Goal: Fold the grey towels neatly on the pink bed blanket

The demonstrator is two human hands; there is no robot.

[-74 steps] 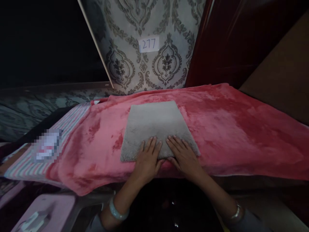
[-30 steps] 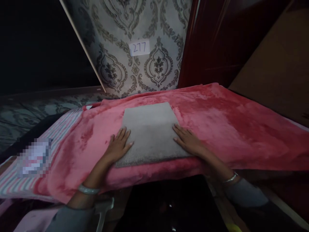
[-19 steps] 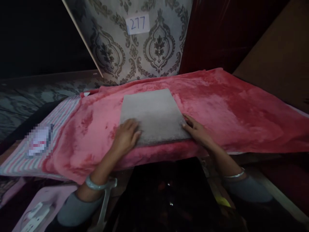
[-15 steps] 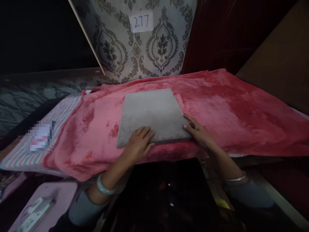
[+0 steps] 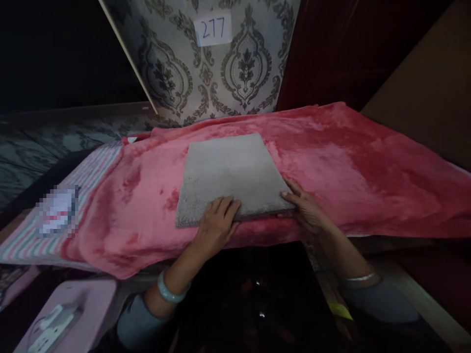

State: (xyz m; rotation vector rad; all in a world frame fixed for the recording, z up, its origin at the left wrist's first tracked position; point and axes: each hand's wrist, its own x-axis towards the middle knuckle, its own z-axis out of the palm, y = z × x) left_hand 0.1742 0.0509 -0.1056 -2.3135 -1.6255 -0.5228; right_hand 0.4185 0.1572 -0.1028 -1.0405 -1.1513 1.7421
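A flat, grey, fuzzy mat [image 5: 228, 171] lies on a pink and red plush blanket [image 5: 147, 186]. My left hand [image 5: 218, 220] rests on top of its near edge, fingers stretched out, the thumb down by the front rim. At the near right corner, my right hand [image 5: 307, 206] pinches the mat, the thumb on top and some fingers tucked under the edge. Those tucked fingers are partly hidden.
A striped cloth [image 5: 91, 166] shows at the left end, with a blurred-out item [image 5: 58, 212] on it. A pink stool [image 5: 88, 299] bearing a white power strip [image 5: 55, 328] stands lower left. Behind are a patterned wall [image 5: 206, 73] and a dark screen [image 5: 66, 54].
My left hand has slid slightly right along the near edge. The right hand has shifted a little right and down, its fingers now reaching under the mat's corner.
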